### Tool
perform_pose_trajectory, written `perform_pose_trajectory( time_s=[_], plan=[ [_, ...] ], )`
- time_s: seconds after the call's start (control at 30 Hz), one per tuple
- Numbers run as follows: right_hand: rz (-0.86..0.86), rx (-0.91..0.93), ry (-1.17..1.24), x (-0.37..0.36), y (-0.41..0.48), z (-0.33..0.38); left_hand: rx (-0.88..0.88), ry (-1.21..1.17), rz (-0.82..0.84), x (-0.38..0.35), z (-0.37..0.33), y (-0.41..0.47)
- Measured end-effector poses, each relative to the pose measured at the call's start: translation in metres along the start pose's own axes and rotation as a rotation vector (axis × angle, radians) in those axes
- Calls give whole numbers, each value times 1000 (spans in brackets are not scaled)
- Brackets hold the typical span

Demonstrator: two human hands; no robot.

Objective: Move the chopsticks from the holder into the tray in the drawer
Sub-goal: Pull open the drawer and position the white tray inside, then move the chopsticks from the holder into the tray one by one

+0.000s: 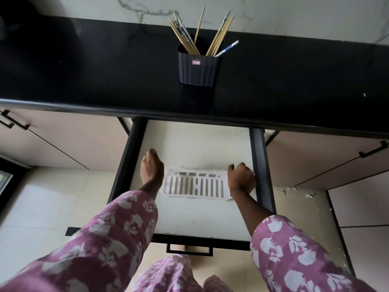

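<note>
Head view only. Chopsticks (pixel 220 36) are all seen in the holder (pixel 197 70), none in the tray (pixel 193 185). The holder, dark and ribbed with a small red label (pixel 196 62), stands upright on the black counter (pixel 84 70), near the marbled wall (pixel 273 9). The sticks are fanned out in two bunches, left and right, with one upright between them. Most are plain wood and a few are blue-and-white patterned; one patterned stick (pixel 227 48) is tilted low over the holder's right rim. The drawer (pixel 200 144) under the counter is pulled out, its black handle (pixel 189 250) nearest the camera. The white slotted tray lies flat on the drawer floor, towards the right side wall, and nothing is seen in it. The left hand (pixel 152 170) is placed at the tray's left end, fingers pointed away from the camera and blurred, a ring (pixel 144 158) on one finger. Contact with the tray is likely, but whether it is gripped cannot be told. The right hand (pixel 241 179) is set over the tray's right end, back of hand up, fingers curled down around the edge, so the tray appears gripped there. Both arms are covered by purple floral sleeves (pixel 117 234). Cabinet doors with black handles (pixel 14 121) are seen to either side of the drawer, pale floor tiles (pixel 52 207) below.
</note>
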State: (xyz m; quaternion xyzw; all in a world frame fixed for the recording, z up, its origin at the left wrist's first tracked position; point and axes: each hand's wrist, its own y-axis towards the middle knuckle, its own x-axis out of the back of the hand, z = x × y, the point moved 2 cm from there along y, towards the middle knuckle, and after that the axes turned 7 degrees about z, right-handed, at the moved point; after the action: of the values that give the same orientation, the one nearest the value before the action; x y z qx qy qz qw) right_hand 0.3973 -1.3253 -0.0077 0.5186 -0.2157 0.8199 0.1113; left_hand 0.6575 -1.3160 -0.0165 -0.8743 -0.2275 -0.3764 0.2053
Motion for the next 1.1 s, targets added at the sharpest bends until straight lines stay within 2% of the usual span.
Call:
perform_pose_trajectory(
  time_s=[0.13,0.23,0.3,0.4,0.53,0.6,0.7,0.8,1.1],
  plan=[
    [-216,247,119,41,22,56,-268,14,-53,36,-43,42],
    [-285,417,144,70,42,108,-413,66,-39,52,-68,73],
    [-288,515,113,85,59,141,-424,173,75,52,-76,93],
    [-275,676,10,98,83,187,-317,334,271,44,-79,118],
    [-341,840,-173,104,108,232,-331,539,314,37,-89,134],
    [-334,875,-242,104,119,247,-326,561,371,37,-96,140],
    [-290,878,-316,102,132,264,-186,493,499,42,-111,147],
    [-285,823,-272,103,137,271,-110,498,598,41,-122,151],
    [-322,747,-173,108,140,265,-80,523,648,39,-126,154]
  ],
)
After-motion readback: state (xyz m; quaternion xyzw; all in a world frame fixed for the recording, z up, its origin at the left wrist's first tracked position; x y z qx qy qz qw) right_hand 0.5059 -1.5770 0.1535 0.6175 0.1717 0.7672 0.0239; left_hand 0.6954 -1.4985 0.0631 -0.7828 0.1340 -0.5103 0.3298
